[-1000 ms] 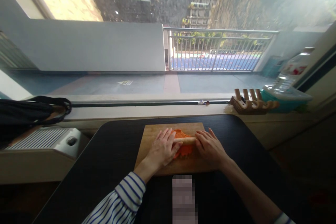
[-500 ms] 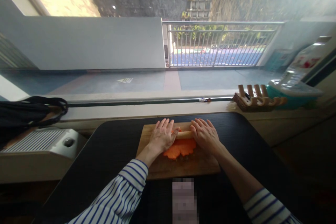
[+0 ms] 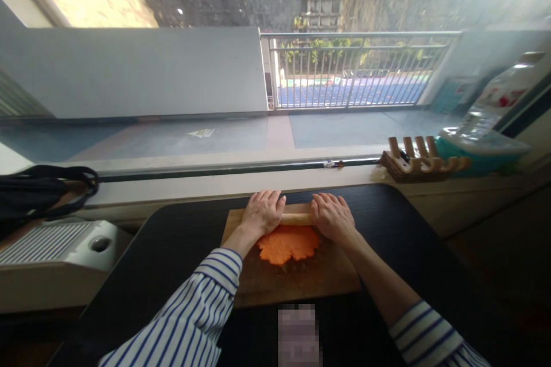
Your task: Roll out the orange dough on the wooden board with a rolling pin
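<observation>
A flat, ragged-edged sheet of orange dough [image 3: 289, 245] lies on a wooden board [image 3: 297, 287]. Across its far edge runs a pale wooden rolling pin [image 3: 297, 219]. My left hand [image 3: 263, 212] covers the pin's left end, with the thumb along it. Over the right end rests my right hand [image 3: 332, 215], its fingers curved forward over the wood. Both palms press from above, and the pin's ends are hidden under them.
The board sits on a black table [image 3: 181, 264] against a window sill. On the sill at right stand a rack with curved wooden pieces [image 3: 415, 160], a teal box [image 3: 477, 152] and a plastic bottle [image 3: 495, 97]. A dark bag [image 3: 38, 189] and a white appliance [image 3: 64, 246] are at left.
Both hands have rolled the pin away from me to the dough's far edge, so more of the orange sheet shows on the near side. The view has shifted slightly.
</observation>
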A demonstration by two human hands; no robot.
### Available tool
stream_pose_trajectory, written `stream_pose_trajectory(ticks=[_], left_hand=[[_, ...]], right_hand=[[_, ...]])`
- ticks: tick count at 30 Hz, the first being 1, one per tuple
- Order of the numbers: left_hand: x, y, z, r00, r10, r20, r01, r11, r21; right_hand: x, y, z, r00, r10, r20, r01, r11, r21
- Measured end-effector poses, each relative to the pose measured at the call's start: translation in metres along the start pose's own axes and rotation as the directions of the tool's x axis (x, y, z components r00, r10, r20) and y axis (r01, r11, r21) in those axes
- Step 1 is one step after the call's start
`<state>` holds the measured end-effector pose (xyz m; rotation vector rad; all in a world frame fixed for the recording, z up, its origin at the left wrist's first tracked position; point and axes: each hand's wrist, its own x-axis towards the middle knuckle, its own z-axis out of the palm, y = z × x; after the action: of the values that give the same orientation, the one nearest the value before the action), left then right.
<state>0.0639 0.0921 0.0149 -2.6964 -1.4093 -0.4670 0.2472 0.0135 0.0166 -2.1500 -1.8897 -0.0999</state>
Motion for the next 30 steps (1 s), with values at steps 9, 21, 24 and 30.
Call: stream_pose_trajectory(ticks=[9, 21, 24, 30], left_hand=[[0.019, -0.004, 0.001, 0.999, -0.018, 0.033, 0.018, 1.000, -0.012], [0.034, -0.001, 0.000, 0.988, -0.132, 0.080, 0.130, 0.991, 0.022], [0.026, 0.001, -0.003, 0.990, -0.121, 0.071, 0.119, 0.993, 0.024], [-0.004, 0.004, -0.016, 0.999, -0.001, 0.040, 0.000, 1.000, 0.015]], right_hand=[[0.005, -0.003, -0.002, 0.998, 0.063, 0.008, -0.063, 0.998, 0.017], [0.025, -0.003, -0.006, 0.981, 0.160, 0.109, -0.165, 0.986, 0.038], [0.020, -0.005, -0.008, 0.982, 0.156, 0.105, -0.160, 0.986, 0.035], [-0.014, -0.009, -0.005, 0.999, 0.052, 0.017, -0.052, 0.999, 0.005]])
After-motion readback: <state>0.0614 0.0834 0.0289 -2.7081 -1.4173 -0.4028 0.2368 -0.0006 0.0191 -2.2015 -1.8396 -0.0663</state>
